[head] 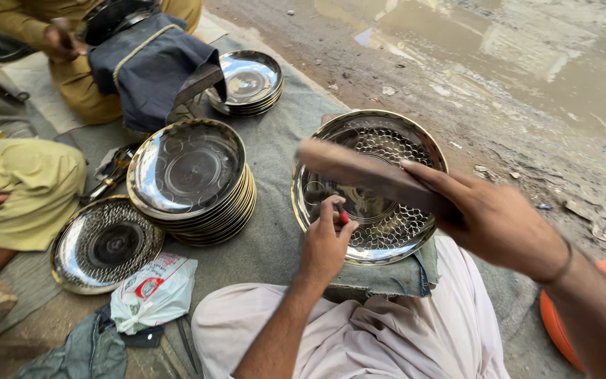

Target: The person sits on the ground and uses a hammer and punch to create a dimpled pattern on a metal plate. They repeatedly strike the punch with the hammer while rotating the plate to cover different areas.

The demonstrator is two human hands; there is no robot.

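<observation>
From the head camera, the left hand was pinched around a small red-tipped punch, its point set against the inside of the patterned metal plate. That plate lay directly under the hand, resting on a folded cloth pad across the person's lap. The right hand was closed around a wooden mallet, held raised above and just beyond the left hand and blurred with motion.

The chief risk looked to be a mis-struck blow. The mallet's face hung very near the left fingers, so a swing slightly off line could land on them rather than on the punch head. A punch held tilted might skid on the shiny surface and scar the finished pattern. The plate sat only on soft cloth, so a hard strike could shift or tip it toward the muddy ground on the far side of the right hand.

To the left of the left hand stood a stack of plain plates; a second person in yellow clothes sat further off.
</observation>
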